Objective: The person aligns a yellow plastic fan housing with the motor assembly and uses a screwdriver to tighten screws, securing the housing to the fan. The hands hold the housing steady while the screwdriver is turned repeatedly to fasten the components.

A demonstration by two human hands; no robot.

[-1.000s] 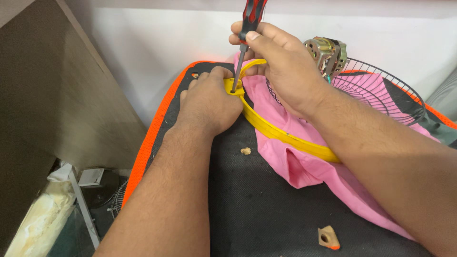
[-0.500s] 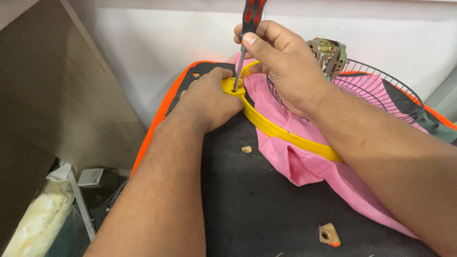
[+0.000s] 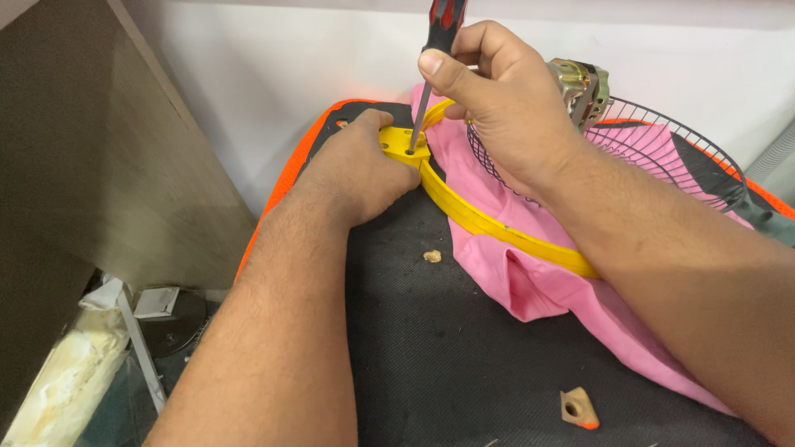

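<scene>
A black mesh-covered worktop (image 3: 464,356) with an orange edge is set against a white wall. A yellow ring (image 3: 489,223) is laid over a pink cloth (image 3: 538,285), beside a wire fan guard (image 3: 662,157) and a motor (image 3: 584,83). The ring's tab is pressed down by the left hand (image 3: 360,170). A red-and-black screwdriver (image 3: 435,50) is clamped upright in the right hand (image 3: 497,99), tip seated in the tab.

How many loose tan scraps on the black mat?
2: a small scrap mid-mat below the yellow ring; a holed wedge near the front edge. Arms may hide others.
</scene>
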